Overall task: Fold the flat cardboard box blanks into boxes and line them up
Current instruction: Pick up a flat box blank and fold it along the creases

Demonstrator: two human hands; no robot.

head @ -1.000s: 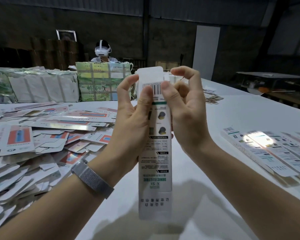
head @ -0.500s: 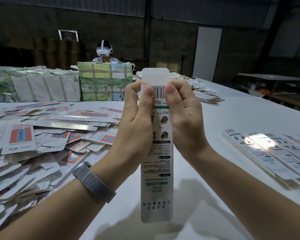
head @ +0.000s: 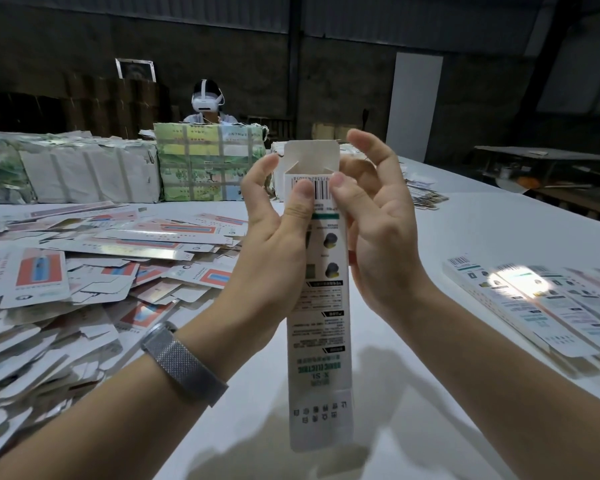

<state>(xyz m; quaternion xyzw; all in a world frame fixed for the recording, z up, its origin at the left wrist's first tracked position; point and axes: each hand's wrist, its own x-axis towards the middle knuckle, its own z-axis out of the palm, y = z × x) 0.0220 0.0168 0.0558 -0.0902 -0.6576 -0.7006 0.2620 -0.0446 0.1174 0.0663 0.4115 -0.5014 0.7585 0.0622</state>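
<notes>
Box (head: 317, 306) upright above table (head: 465, 230), top flap now opened up vs before; left hand (head: 274, 244) & right hand (head: 374, 237) pinch it w/ thumbs, right fingers spread wider.

A white surface (head: 482, 230) carries a heap of flat blanks (head: 84, 271) along its left edge, folded boxes (head: 541, 299) at the right edge, strapped bundles (head: 208, 164) at the far edge.

A dim hall with dark corrugated walls (head: 222, 39) surrounds a long white bench (head: 482, 230). At one o'clock a pale door panel (head: 414, 105) leans upright against the wall. At three o'clock a sunlight patch (head: 510, 275) falls on the bench. A second dark table (head: 534, 157) stands at two o'clock.
</notes>
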